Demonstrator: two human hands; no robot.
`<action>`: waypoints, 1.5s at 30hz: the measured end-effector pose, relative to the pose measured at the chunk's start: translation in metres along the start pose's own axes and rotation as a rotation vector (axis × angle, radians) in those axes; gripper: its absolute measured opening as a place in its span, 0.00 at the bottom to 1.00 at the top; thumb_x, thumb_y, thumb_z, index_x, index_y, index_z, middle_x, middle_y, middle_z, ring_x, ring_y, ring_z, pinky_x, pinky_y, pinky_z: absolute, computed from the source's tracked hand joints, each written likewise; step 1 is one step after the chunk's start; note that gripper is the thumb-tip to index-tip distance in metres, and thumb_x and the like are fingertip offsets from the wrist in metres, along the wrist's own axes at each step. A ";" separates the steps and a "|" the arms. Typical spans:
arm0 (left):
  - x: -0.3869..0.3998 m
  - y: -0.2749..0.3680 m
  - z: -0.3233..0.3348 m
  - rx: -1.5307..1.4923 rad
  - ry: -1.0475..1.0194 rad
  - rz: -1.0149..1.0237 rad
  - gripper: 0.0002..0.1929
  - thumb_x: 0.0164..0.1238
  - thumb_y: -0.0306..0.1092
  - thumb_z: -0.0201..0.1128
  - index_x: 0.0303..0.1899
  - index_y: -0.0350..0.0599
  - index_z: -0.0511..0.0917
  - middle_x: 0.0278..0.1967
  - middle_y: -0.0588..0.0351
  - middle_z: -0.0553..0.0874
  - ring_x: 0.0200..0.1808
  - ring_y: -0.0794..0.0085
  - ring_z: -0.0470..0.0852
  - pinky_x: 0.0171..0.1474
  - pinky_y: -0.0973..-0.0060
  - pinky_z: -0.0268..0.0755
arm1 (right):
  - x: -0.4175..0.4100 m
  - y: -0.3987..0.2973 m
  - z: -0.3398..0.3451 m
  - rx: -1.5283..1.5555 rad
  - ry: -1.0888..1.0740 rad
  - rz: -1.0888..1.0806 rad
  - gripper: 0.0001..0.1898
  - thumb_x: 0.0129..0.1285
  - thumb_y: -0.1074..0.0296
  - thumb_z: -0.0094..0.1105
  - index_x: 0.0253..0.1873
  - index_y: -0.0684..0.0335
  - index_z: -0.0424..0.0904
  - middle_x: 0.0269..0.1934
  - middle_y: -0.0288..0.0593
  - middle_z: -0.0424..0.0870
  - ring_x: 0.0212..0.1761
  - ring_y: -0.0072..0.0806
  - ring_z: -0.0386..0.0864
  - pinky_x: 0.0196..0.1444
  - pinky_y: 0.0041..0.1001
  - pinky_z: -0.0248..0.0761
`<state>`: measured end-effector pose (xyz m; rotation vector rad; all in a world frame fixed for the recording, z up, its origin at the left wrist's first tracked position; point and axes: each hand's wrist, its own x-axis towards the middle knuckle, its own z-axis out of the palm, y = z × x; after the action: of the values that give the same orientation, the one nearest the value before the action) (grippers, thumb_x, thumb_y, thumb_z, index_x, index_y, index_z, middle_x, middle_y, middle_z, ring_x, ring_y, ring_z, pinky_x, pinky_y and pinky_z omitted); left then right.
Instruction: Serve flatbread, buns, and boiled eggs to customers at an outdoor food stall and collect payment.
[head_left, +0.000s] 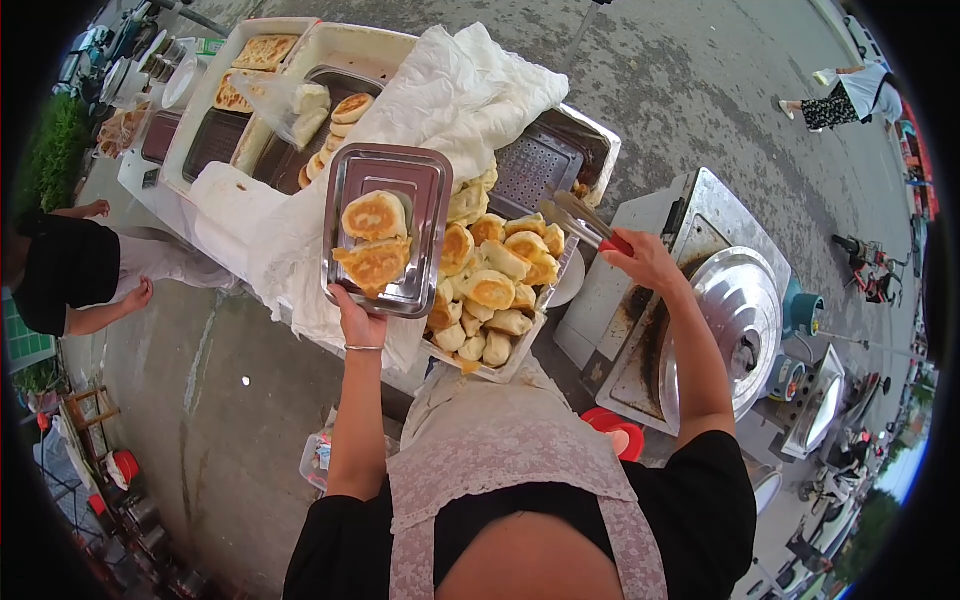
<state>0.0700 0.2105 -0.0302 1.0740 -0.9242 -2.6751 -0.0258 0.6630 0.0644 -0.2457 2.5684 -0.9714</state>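
Note:
My left hand (360, 319) grips the near edge of a rectangular stainless-steel tray (426, 262). Two browned stuffed buns (373, 217) lie in that tray, one with a pointed, dumpling-like shape. In my right hand (646, 259) is a pair of metal tongs (581, 217) with red grips. The tongs' tips hover by the right side of a box (525, 349) heaped with pan-fried buns (491, 289); nothing shows clearly between them. A white cloth (480, 90) is draped over the box's far part and neighbouring containers, and the held tray hides some of it.
Beyond the cloth are flatbreads (264, 52), round cakes (351, 109) and a plastic bag with food (309, 112). A perforated metal tray (544, 157) sits at the back. On my right, a large domed lid (727, 330) covers a griddle stove (637, 360). A person (82, 270) stands at left.

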 end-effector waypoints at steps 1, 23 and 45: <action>-0.001 0.001 0.003 0.000 0.005 0.017 0.31 0.65 0.64 0.47 0.62 0.55 0.61 0.59 0.61 0.71 0.59 0.67 0.72 0.56 0.65 0.70 | 0.005 0.012 0.000 -0.142 -0.048 -0.059 0.17 0.57 0.58 0.59 0.43 0.66 0.76 0.24 0.45 0.77 0.17 0.29 0.71 0.22 0.27 0.67; -0.023 -0.011 -0.004 -0.067 0.015 0.001 0.29 0.66 0.62 0.47 0.61 0.55 0.63 0.58 0.63 0.72 0.59 0.67 0.72 0.57 0.64 0.70 | 0.104 -0.038 -0.023 -0.656 -0.547 -0.185 0.12 0.50 0.61 0.58 0.33 0.64 0.79 0.24 0.47 0.80 0.28 0.38 0.79 0.32 0.34 0.72; -0.071 -0.018 -0.002 -0.027 -0.037 0.056 0.31 0.69 0.62 0.39 0.62 0.49 0.62 0.56 0.59 0.75 0.56 0.72 0.76 0.54 0.75 0.72 | 0.064 -0.195 -0.008 0.034 -0.503 -0.243 0.19 0.59 0.67 0.58 0.53 0.71 0.75 0.22 0.35 0.76 0.18 0.15 0.70 0.21 0.18 0.66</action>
<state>0.1263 0.2465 -0.0002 0.9811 -0.9076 -2.6628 -0.0815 0.5038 0.1813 -0.7086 2.0906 -0.8956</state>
